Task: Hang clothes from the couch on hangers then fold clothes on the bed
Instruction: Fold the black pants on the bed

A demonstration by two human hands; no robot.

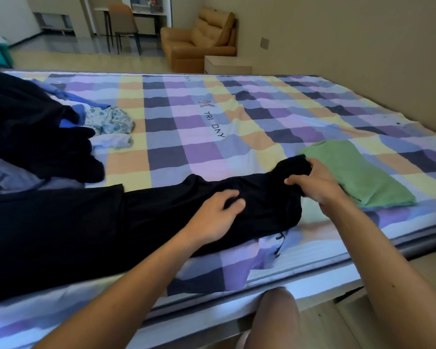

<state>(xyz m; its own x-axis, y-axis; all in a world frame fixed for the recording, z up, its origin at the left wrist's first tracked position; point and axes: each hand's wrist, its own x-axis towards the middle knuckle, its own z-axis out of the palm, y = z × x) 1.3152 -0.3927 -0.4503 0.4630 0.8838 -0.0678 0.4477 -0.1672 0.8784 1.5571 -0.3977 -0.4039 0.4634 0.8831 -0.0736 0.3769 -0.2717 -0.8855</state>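
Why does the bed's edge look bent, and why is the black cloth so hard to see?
Head view: the wide-angle lens bows the near edge of the bed; the light is dim and bluish, so the black cloth shows as a flat dark patch, while the green folded shirt beside it stays clear.

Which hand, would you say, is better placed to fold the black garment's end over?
Likely the right hand: it grips the end of the black garment, while the left hand holds mid-cloth.
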